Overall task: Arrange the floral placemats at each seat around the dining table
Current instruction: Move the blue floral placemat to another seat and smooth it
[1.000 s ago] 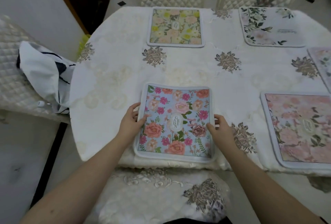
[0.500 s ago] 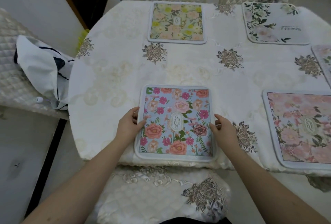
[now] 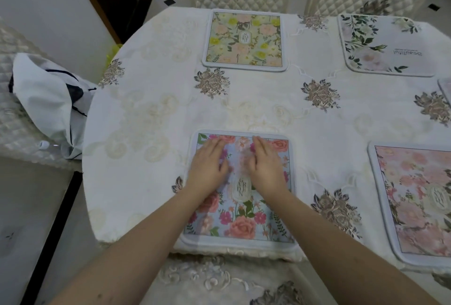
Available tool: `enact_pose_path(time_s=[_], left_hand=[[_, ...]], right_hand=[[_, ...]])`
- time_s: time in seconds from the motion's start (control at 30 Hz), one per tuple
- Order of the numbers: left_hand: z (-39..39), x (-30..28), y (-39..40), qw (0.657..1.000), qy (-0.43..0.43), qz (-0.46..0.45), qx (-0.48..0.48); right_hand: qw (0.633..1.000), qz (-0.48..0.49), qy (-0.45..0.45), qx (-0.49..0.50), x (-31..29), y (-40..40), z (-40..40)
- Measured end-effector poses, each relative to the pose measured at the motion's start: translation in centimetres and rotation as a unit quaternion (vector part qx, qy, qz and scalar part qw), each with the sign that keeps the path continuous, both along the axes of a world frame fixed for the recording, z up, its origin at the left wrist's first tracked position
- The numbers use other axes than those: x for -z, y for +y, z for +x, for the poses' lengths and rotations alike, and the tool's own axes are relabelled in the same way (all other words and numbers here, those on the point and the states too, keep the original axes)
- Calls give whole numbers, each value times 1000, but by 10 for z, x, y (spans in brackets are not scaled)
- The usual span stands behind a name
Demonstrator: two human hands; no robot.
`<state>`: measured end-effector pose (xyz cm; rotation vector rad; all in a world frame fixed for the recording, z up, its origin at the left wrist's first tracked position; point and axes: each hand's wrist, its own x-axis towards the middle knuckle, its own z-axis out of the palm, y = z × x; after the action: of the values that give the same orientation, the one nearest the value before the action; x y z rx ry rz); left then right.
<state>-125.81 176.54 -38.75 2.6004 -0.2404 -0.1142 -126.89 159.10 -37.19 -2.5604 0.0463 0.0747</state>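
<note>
Two bare forearms come into the picture from the bottom edge, uncovered from the elbow region down to the wrists; no sleeve shows on either one. The left hand and the right hand are both bare, with no gloves. No ring, watch or bracelet shows on the fingers or wrists. The fingers look slightly blurred, so the nails cannot be made out. A small dark spot marks the left forearm near the bottom edge.
</note>
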Motion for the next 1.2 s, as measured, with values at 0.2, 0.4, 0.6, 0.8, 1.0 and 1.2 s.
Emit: enact_pose_path(time_s=[0.2,0.4,0.6,0.8,1.0,1.2], left_hand=[[25,26,-10,986,-14,133,100],[22,35,-8,982,-19,158,102],[21,34,-6,981,-19,163,105],[20,32,21,976,-16,182,120],[11,26,40,978,-2,184,102],[-2,20,69,974,24,211,77]], right_hand=[[984,-152,5,-89,42,11,26],[980,-180,-10,-85,49,12,23],[984,-170,5,-58,46,9,21],[985,-163,5,-53,46,-15,16],[985,-162,12,-55,41,-55,7],[987,-158,22,-16,39,-75,-3]])
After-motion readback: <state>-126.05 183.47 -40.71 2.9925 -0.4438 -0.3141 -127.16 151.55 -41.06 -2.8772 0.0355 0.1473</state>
